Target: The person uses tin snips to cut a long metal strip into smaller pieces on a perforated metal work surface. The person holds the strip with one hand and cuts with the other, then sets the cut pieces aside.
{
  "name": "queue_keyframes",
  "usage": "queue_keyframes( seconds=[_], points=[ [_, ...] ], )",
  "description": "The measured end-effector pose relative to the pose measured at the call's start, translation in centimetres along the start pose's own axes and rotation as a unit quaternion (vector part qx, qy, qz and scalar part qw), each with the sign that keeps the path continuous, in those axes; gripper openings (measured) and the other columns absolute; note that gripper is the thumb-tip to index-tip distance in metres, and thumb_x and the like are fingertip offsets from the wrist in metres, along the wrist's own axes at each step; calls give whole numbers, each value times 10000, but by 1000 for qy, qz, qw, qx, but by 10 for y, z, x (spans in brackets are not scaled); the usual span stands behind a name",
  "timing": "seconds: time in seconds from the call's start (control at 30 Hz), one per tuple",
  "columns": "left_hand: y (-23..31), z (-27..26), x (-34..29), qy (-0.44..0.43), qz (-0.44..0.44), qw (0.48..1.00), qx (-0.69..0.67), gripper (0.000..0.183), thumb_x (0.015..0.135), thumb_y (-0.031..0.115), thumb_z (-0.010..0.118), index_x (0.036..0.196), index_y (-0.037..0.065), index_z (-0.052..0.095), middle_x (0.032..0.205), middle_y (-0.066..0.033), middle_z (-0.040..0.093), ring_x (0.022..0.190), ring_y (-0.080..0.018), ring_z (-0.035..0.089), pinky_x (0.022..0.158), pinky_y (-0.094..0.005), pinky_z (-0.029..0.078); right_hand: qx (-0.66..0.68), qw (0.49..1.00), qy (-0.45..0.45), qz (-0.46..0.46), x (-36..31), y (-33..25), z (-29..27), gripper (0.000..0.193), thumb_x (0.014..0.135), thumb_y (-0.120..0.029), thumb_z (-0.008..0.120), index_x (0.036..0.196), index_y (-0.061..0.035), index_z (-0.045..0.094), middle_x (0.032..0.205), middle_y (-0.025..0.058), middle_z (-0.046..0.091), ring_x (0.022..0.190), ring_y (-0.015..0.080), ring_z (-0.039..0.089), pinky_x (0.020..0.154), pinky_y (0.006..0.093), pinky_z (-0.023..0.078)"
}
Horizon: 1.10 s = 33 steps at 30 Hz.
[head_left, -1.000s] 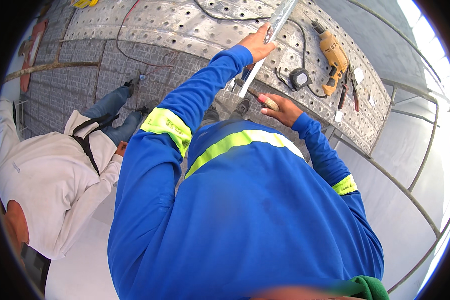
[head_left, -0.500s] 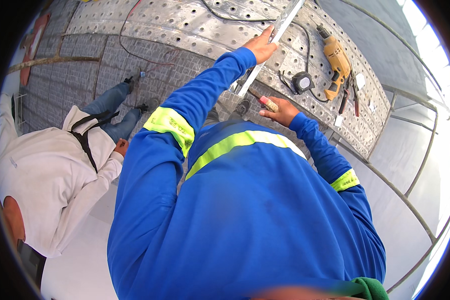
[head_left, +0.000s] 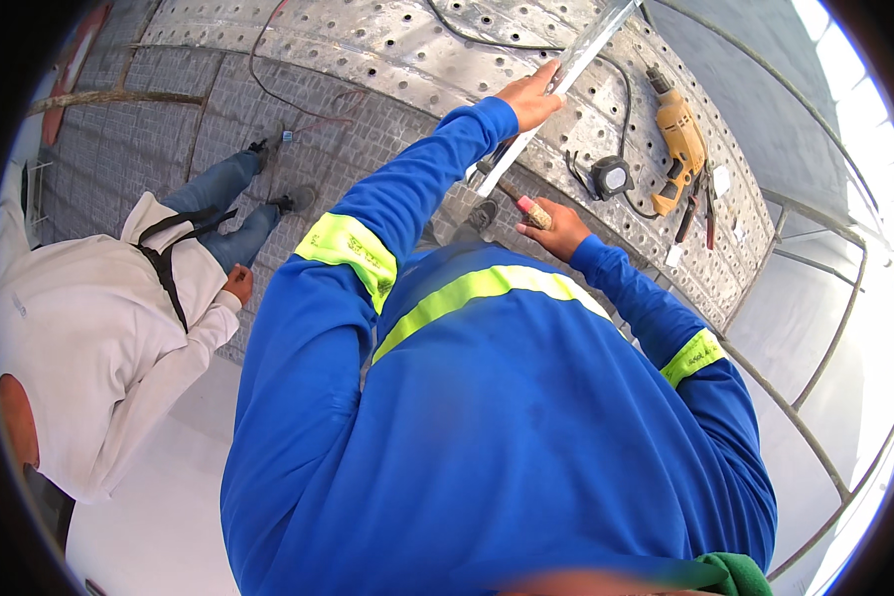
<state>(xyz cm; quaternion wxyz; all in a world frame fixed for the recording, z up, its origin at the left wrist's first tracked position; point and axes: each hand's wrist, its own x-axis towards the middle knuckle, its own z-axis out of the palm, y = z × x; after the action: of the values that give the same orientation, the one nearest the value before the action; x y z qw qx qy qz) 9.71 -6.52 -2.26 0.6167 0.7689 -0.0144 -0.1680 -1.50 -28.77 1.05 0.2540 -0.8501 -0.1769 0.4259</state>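
A long silvery metal channel [head_left: 594, 45] slants across the perforated metal planks, its near end pointing toward my body. My left hand [head_left: 532, 97] grips it partway along, fingers over its edge. Lower and to the right, my right hand [head_left: 560, 231] is closed round the red-and-tan handle of a hand tool [head_left: 532, 211]. The tool's dark, narrow shaft points at the channel's near end; whether the two touch I cannot tell. A black and grey tape measure [head_left: 611, 178] lies on the planks beyond my right hand.
On the planks [head_left: 387, 45] at the right lie a yellow corded drill [head_left: 678, 139] and pliers [head_left: 710, 219] with red handles. A black cable [head_left: 507, 45] runs behind the channel. Another person in a white top [head_left: 119, 328] is at the left. Metal railings [head_left: 815, 447] edge the right side.
The whole view has shifted slightly, so the planks and tools appear a little further right and lower. Both hands keep their grips on the channel and the hand tool.
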Motion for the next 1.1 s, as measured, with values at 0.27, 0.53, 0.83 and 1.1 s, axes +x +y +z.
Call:
queue_keyframes(
  seconds=[0.27, 0.53, 0.83, 1.1],
  points=[
    [-10, 0, 4, 45, 28, 999, 4, 780, 939, 395, 552, 1586, 110, 222, 1437, -256, 488, 1309, -395, 492, 1088, -406, 387, 77, 993, -70, -60, 1, -6, -16, 604, 913, -344, 701, 1413, -59, 517, 1196, 193, 672, 1084, 292, 644, 953, 387, 494],
    [0, -3, 2, 18, -6, 1000, -16, 755, 973, 377, 539, 1598, 112, 208, 1585, -178, 363, 1389, -313, 445, 1130, -351, 346, 15, 996, -69, -63, 1, -4, -20, 611, 897, -335, 705, 1417, -80, 510, 1276, 245, 637, 1161, 389, 627, 992, 433, 483],
    [7, 2, -2, 18, -25, 999, -29, 753, 970, 369, 540, 1599, 113, 215, 1578, -163, 381, 1285, -293, 533, 1096, -350, 379, 22, 996, -68, -49, -6, 5, -8, 597, 893, -355, 688, 1402, -95, 514, 1266, 240, 637, 1158, 399, 628, 973, 446, 492],
    [-10, 7, 6, 54, 42, 996, -48, 772, 930, 412, 560, 1578, 117, 262, 1448, -257, 497, 1277, -374, 534, 1081, -386, 412, 14, 995, 14, -102, -6, -3, 5, 417, 889, -257, 762, 1202, -42, 589, 964, 115, 668, 873, 177, 651, 789, 340, 523]
  ],
)
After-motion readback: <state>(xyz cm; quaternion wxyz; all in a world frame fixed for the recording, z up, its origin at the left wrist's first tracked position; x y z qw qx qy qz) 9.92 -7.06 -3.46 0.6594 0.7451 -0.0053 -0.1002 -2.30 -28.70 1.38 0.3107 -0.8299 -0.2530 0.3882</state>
